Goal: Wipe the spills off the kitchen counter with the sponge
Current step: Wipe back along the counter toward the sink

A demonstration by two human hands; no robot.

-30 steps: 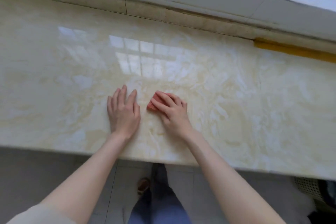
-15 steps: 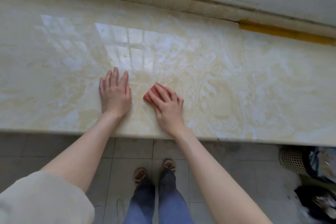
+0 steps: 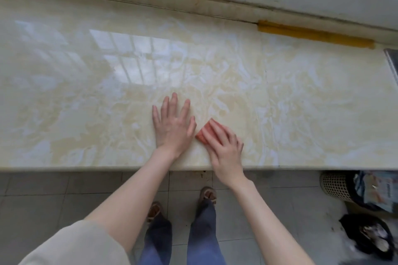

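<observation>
A small pink-red sponge (image 3: 204,131) lies flat on the cream marble kitchen counter (image 3: 301,101), close to its front edge. My right hand (image 3: 224,148) presses down on the sponge with the fingers laid over it, so only its far left corner shows. My left hand (image 3: 172,125) rests flat on the counter right beside the sponge, fingers spread, holding nothing. No spill stands out on the glossy surface, which reflects a window.
A yellow strip (image 3: 314,34) runs along the back edge at the right. A metal edge (image 3: 392,64) shows at the far right of the counter. On the tiled floor at the right stand a mesh basket (image 3: 336,185) and a black bag (image 3: 368,236).
My right hand has drawn the sponge back toward the counter's front edge. The left hand stays flat beside it. My view has tilted down, showing more floor.
</observation>
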